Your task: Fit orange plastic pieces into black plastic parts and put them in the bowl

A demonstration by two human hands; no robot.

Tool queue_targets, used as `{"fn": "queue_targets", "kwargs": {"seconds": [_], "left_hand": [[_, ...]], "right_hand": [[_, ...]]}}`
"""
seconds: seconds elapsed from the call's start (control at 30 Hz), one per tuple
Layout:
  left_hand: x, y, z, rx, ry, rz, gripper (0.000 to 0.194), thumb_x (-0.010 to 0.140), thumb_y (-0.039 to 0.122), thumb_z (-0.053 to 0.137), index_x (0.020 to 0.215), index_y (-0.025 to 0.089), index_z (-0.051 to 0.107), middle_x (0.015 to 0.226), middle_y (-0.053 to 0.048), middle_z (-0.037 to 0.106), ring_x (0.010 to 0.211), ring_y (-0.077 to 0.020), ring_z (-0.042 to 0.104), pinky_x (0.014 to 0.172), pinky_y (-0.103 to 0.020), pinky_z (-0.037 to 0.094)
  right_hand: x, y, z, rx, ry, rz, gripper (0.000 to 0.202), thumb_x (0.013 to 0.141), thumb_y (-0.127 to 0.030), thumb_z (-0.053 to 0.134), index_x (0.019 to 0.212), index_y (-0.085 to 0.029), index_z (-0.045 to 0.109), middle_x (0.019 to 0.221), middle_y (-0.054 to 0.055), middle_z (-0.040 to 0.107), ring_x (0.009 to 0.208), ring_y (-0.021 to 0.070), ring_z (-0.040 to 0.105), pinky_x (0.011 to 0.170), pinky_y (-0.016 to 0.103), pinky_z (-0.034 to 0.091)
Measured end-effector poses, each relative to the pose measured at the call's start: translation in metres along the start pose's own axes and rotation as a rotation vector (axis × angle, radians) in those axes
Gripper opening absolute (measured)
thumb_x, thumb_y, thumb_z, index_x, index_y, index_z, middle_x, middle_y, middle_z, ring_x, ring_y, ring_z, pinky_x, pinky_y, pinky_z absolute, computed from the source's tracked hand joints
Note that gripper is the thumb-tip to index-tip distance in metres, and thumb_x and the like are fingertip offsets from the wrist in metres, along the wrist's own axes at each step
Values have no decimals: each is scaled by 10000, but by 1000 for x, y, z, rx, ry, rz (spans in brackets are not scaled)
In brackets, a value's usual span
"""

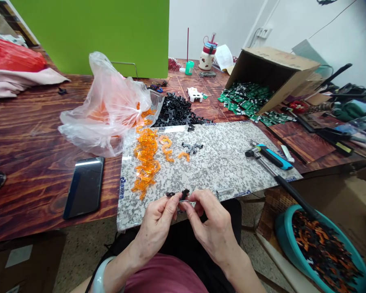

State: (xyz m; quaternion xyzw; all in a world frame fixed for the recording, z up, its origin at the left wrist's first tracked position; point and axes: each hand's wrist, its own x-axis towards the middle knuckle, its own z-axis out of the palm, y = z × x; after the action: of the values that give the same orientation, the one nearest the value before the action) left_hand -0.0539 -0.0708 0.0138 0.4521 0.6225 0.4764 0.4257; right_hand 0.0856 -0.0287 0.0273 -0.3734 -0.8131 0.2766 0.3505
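Note:
Above the near edge of the speckled board [225, 162], my left hand [156, 221] pinches a small black plastic part [185, 193]. My right hand [212, 224] closes its thumb and forefinger on a thin metal pin [184, 200], held against or right beside that part. Fingertips hide where the two meet. On the board lie a strip of clear orange plastic pieces [146, 158], a few loose orange pieces [166, 148] and several black parts [192, 147]. A heap of black parts [173, 110] rests at the board's far edge.
A hammer [280, 179] and a blue-handled tool [274, 156] lie on the right. Farther back, a tipped cardboard box [280, 61] spills green circuit boards [247, 99]. Left are a plastic bag [110, 97] and a phone [84, 187]. A teal basin [282, 228] of orange-black parts stands lower right.

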Motion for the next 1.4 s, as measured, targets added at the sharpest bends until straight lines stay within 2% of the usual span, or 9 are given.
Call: {"fn": "queue_targets", "kwargs": {"seconds": [0.2, 0.4, 0.63, 0.87, 1.0, 1.2, 1.4], "left_hand": [[2, -2, 0, -2, -11, -39, 454, 876, 448, 446, 526, 164, 507, 536, 26, 432, 521, -108, 399, 529, -230, 353], [3, -3, 0, -19, -19, -44, 435, 875, 434, 451, 556, 151, 536, 550, 28, 418, 538, -109, 405, 535, -229, 353], [2, -2, 1, -63, -23, -52, 396, 861, 413, 480, 586, 140, 568, 555, 33, 403, 534, -103, 394, 506, -219, 338], [3, 0, 1, -108, -28, -75, 385, 843, 403, 500, 573, 135, 561, 556, 37, 388, 527, -92, 354, 479, -213, 311], [4, 0, 1, -102, -41, -96, 400, 843, 418, 482, 551, 147, 513, 549, 42, 358, 521, -89, 324, 472, -217, 291], [4, 0, -2, -53, -80, -70, 405, 864, 416, 450, 583, 141, 548, 554, 36, 387, 536, -102, 367, 503, -224, 321], [2, -3, 0, 7, -55, -19, 437, 878, 403, 444, 509, 171, 458, 521, 45, 388, 505, -94, 362, 516, -224, 339]], "right_hand": [[1, 3, -1, 45, -85, -28, 110, 871, -120, 589, 825, -191, 519, 784, 1, 539, 706, 117, 530, 638, 207, 435], [-4, -1, 3, 60, -78, -33, 89, 890, -101, 557, 895, -190, 552, 792, 6, 554, 703, 113, 537, 635, 203, 437], [-4, -7, 6, -36, -58, -59, 117, 907, -95, 492, 874, -154, 587, 760, 45, 539, 707, 148, 518, 644, 244, 437], [-4, -9, 5, -7, -70, -56, 138, 902, -77, 472, 881, -153, 586, 759, 45, 536, 713, 156, 511, 645, 257, 433], [-4, -8, 5, 20, -80, -50, 140, 904, -81, 471, 899, -156, 589, 770, 43, 546, 723, 155, 519, 651, 255, 439], [-5, -7, 3, 110, -82, 24, 109, 888, -94, 518, 916, -164, 597, 785, 25, 557, 697, 121, 545, 639, 212, 447], [-2, -12, -2, 79, -67, 64, 136, 870, -62, 506, 856, -159, 600, 765, 20, 559, 673, 114, 534, 623, 204, 434]]}}
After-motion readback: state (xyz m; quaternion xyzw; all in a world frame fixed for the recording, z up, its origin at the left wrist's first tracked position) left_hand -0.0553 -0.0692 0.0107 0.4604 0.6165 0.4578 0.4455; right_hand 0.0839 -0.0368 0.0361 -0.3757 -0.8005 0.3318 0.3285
